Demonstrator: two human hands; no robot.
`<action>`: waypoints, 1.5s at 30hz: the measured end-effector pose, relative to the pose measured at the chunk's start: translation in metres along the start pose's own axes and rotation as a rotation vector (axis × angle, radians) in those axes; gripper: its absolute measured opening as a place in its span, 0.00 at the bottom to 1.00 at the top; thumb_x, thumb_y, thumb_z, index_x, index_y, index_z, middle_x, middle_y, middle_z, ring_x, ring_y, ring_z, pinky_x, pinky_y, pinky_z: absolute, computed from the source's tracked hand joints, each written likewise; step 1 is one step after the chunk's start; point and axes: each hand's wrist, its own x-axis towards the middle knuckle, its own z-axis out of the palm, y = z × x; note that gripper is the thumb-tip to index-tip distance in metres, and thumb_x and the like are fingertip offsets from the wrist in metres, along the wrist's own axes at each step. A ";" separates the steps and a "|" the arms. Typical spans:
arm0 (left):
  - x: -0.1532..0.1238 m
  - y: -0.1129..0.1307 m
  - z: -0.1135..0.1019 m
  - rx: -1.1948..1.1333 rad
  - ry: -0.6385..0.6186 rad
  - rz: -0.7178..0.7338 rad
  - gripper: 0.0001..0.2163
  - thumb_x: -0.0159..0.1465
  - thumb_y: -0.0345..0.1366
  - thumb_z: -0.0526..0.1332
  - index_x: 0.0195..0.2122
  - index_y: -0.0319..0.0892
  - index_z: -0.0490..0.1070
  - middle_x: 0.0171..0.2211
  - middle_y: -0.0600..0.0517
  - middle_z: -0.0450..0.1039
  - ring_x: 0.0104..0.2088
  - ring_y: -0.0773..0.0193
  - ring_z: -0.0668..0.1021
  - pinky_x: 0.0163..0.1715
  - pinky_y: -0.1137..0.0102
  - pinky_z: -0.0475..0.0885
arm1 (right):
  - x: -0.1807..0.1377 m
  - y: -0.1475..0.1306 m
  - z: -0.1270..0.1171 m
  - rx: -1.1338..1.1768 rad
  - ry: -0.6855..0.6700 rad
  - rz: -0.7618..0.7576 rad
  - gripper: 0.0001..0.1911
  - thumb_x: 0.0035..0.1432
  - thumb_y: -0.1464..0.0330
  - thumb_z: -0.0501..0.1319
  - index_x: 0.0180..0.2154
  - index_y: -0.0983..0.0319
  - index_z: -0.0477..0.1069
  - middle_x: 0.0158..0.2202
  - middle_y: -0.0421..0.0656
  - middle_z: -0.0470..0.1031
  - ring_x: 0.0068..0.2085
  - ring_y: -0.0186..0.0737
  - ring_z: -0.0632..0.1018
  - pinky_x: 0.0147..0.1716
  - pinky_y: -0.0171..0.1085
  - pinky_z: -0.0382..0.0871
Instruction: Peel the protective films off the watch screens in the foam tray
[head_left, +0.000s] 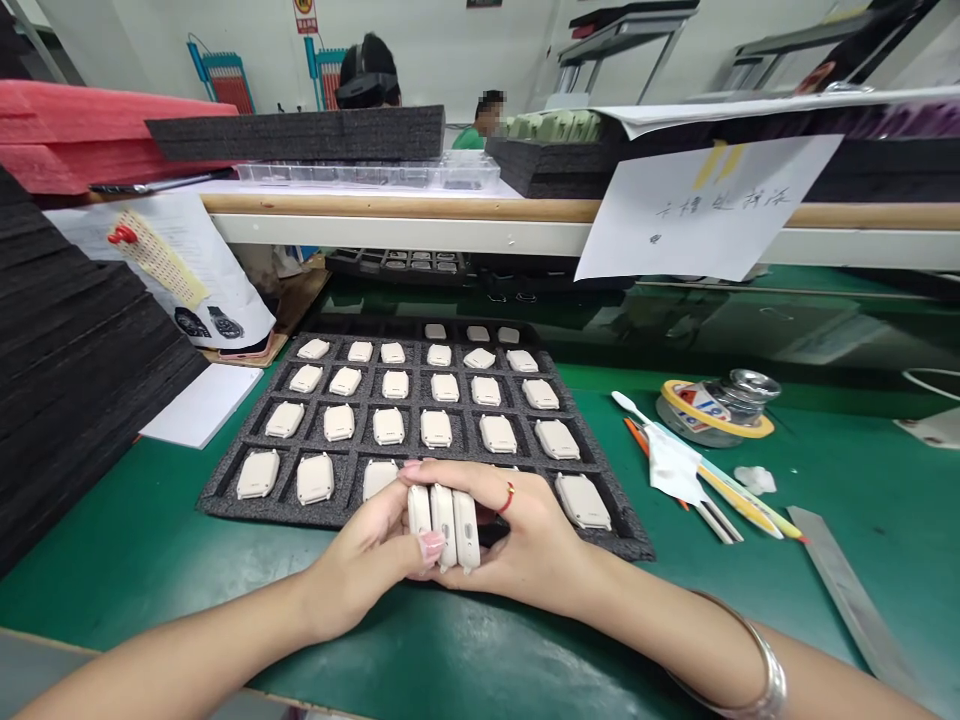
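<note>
Across the green bench (135,540), the black foam tray (634,533) reached beneath both hands, so a dropped part could have scuffed the seated pieces (388,426); uneven squeezing seemed the likeliest cause. The right hand (536,525) cupped from the side, one finger laid along the top; the left hand (360,560) pressed its thumb inward, other fingertips partly hidden. Pinched between them, by the tray's near edge, three pale watch cases (444,525) stood side by side.
</note>
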 end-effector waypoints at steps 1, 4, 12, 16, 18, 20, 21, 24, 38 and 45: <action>0.000 0.000 0.000 0.007 0.004 -0.002 0.15 0.61 0.47 0.67 0.39 0.41 0.71 0.29 0.56 0.67 0.30 0.68 0.70 0.33 0.73 0.71 | 0.000 0.000 0.000 0.000 0.004 -0.008 0.37 0.47 0.68 0.75 0.58 0.55 0.67 0.54 0.45 0.78 0.51 0.43 0.80 0.52 0.36 0.76; 0.001 -0.001 0.000 0.028 0.018 -0.010 0.17 0.60 0.48 0.67 0.43 0.41 0.72 0.30 0.55 0.67 0.32 0.65 0.71 0.37 0.69 0.72 | -0.001 0.002 0.001 0.006 0.011 -0.021 0.36 0.47 0.68 0.74 0.58 0.55 0.67 0.54 0.45 0.78 0.51 0.42 0.80 0.52 0.36 0.75; 0.001 0.004 0.008 0.098 0.091 -0.070 0.18 0.59 0.50 0.67 0.40 0.43 0.70 0.30 0.54 0.71 0.32 0.62 0.75 0.34 0.68 0.74 | 0.001 0.001 0.003 -0.032 0.010 -0.106 0.29 0.55 0.69 0.69 0.57 0.60 0.67 0.53 0.50 0.77 0.54 0.42 0.79 0.55 0.37 0.73; 0.003 0.003 0.008 0.087 0.084 -0.045 0.20 0.58 0.47 0.69 0.45 0.42 0.69 0.37 0.51 0.76 0.39 0.57 0.79 0.40 0.65 0.75 | 0.001 0.001 0.004 -0.071 0.004 -0.137 0.28 0.56 0.67 0.69 0.57 0.62 0.66 0.54 0.53 0.77 0.55 0.43 0.78 0.56 0.38 0.72; 0.003 0.001 0.007 0.119 0.090 -0.028 0.22 0.57 0.44 0.70 0.48 0.41 0.68 0.43 0.48 0.77 0.45 0.54 0.79 0.45 0.64 0.75 | 0.000 0.002 0.004 -0.109 -0.013 -0.159 0.28 0.58 0.67 0.68 0.58 0.62 0.65 0.54 0.54 0.76 0.56 0.44 0.77 0.57 0.40 0.72; 0.004 0.000 0.007 0.185 0.113 -0.013 0.23 0.57 0.41 0.70 0.51 0.41 0.68 0.47 0.46 0.77 0.49 0.53 0.78 0.48 0.63 0.75 | 0.000 0.002 0.004 -0.156 -0.030 -0.185 0.27 0.60 0.68 0.66 0.59 0.62 0.64 0.54 0.54 0.77 0.56 0.45 0.77 0.57 0.41 0.72; 0.004 -0.001 0.007 0.218 0.126 -0.006 0.22 0.57 0.40 0.70 0.51 0.41 0.68 0.48 0.46 0.77 0.50 0.53 0.78 0.49 0.63 0.74 | -0.001 0.002 0.004 -0.178 -0.034 -0.198 0.27 0.60 0.69 0.66 0.60 0.62 0.63 0.54 0.53 0.77 0.57 0.45 0.77 0.57 0.41 0.72; 0.005 0.000 0.007 0.261 0.136 0.006 0.22 0.57 0.39 0.70 0.51 0.41 0.69 0.48 0.46 0.78 0.49 0.53 0.78 0.49 0.62 0.75 | -0.001 0.003 0.004 -0.211 -0.044 -0.209 0.30 0.62 0.69 0.64 0.63 0.60 0.59 0.54 0.53 0.76 0.57 0.45 0.76 0.58 0.43 0.72; 0.001 0.009 -0.001 0.622 0.138 0.322 0.20 0.54 0.38 0.74 0.48 0.48 0.76 0.45 0.52 0.80 0.45 0.58 0.81 0.48 0.69 0.74 | -0.001 -0.009 -0.003 0.134 0.051 0.016 0.30 0.69 0.52 0.50 0.67 0.53 0.52 0.63 0.49 0.65 0.64 0.50 0.66 0.63 0.52 0.61; 0.000 0.010 0.000 0.689 0.115 0.346 0.18 0.55 0.38 0.73 0.47 0.46 0.77 0.46 0.49 0.81 0.47 0.55 0.81 0.49 0.66 0.75 | 0.002 0.005 0.010 0.649 0.097 0.570 0.31 0.66 0.45 0.48 0.58 0.57 0.64 0.50 0.49 0.74 0.49 0.45 0.78 0.50 0.46 0.75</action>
